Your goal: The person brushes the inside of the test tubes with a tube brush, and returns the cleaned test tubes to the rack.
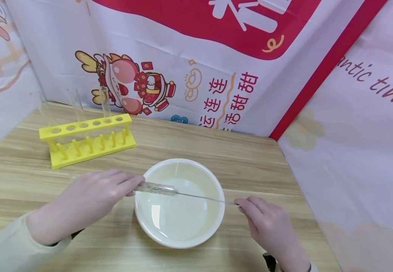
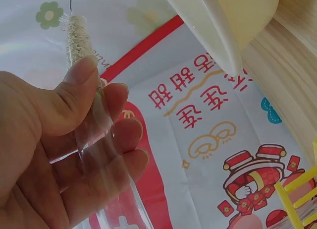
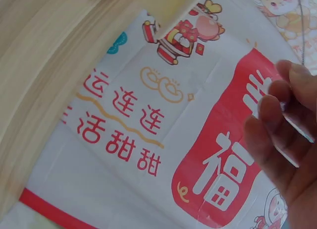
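Over a white bowl (image 1: 196, 238), my left hand (image 1: 98, 190) grips a clear glass test tube (image 1: 165, 190), its mouth pointing right. Pale bristles of a test tube brush (image 2: 78, 38) sit inside the tube near its mouth, as the left wrist view shows. From there the thin wire handle (image 1: 200, 197) runs out to the right, across the bowl. Beyond the rim, my right hand (image 1: 273, 223) pinches the wire's end between thumb and fingers. A little liquid appears to lie in the bowl, though glare makes this hard to judge.
At the back left stands a yellow test tube rack (image 1: 92, 151), holding several upright clear tubes (image 1: 105, 102). The wooden table (image 1: 251, 162) meets printed cloth (image 1: 169, 41) at the back and sides.
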A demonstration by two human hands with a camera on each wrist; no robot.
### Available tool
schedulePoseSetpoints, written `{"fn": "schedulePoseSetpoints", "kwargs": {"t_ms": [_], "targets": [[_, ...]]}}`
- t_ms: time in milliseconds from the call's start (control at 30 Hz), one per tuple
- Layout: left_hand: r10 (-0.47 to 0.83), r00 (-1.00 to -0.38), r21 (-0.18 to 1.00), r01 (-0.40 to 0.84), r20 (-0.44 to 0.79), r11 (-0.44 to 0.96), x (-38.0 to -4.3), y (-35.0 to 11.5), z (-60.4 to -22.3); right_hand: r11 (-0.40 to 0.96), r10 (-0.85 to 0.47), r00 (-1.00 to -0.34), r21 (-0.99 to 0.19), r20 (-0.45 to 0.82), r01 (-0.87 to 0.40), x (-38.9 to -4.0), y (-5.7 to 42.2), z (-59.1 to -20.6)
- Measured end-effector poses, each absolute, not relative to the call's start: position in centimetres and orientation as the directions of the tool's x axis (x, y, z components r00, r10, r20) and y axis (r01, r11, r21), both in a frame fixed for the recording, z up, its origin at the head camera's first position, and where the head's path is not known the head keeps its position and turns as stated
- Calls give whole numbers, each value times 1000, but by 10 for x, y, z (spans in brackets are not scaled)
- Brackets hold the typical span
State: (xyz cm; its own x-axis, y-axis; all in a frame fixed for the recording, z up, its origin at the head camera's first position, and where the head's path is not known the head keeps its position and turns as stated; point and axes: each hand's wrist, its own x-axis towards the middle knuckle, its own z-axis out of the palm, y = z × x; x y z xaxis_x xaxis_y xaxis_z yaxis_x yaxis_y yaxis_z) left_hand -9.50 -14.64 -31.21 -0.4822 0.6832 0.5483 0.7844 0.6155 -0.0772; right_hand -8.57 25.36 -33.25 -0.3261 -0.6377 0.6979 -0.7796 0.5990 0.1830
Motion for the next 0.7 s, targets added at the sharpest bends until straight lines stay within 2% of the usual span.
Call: {"fn": "schedulePoseSetpoints", "kwargs": {"t_ms": [167,367,500,700], "targets": [[681,-444,-97,794,582,600,-94,-145,-313,573,-694,-137,426,707,-701,-84,248,-330],[677,-435,-89,801,594,593,-90,-142,-311,559,-678,34,545,734,-625,-85,240,-329],[674,-452,-86,792,584,605,-88,-141,-310,560,-670,82,575,738,-596,-85,236,-328],[696,-411,-115,810,589,575,-87,-129,-311,522,-711,58,582,701,-624,-84,226,-330]]}}
